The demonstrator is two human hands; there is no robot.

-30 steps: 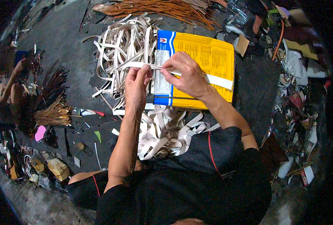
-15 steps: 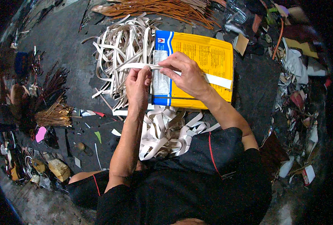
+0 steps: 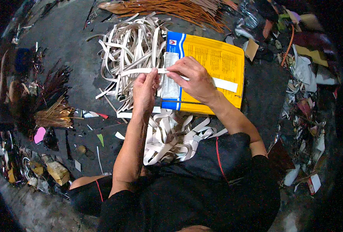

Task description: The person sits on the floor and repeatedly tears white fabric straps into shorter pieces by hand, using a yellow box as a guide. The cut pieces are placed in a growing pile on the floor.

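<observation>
A flat white strip runs between my two hands above the edge of a yellow-and-blue panel. My left hand pinches it between thumb and fingers at the panel's left side. Just to the right, my right hand is closed on the same strip with the fingertips. A white strip end emerges beyond the right hand and lies over the yellow face. On the panel's blue part sits a whitish rectangular patch.
A tangled pile of pale strips lies left of the panel. More looped strips rest close to my lap. Brown strips spread at the far side. Scraps litter the right; a bundle of thin stalks is at left.
The view has shifted slightly, so the panel sits a little farther right. My hands remain on the strip, with only small finger movements.
</observation>
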